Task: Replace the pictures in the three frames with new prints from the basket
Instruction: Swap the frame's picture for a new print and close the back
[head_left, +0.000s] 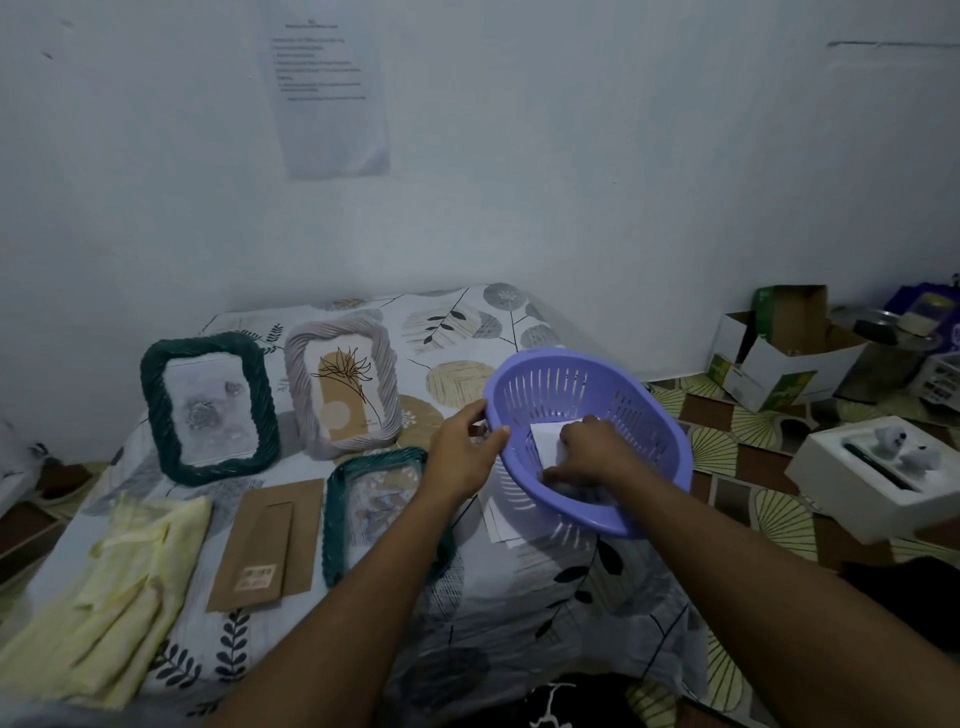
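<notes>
Right of centre, the left hand (470, 452) clasps the rim of the tilted purple basket (545, 384), while the right hand (592, 453), reaching inside, curls its grip on the white print (544, 440) lying directly beneath its fingers.

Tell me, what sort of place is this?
Probably a room in someone's home, perhaps a bedroom. A low surface is covered with a leaf-print sheet, opened cardboard boxes sit on the patterned floor, and a printed page is stuck to the plain wall.
</notes>
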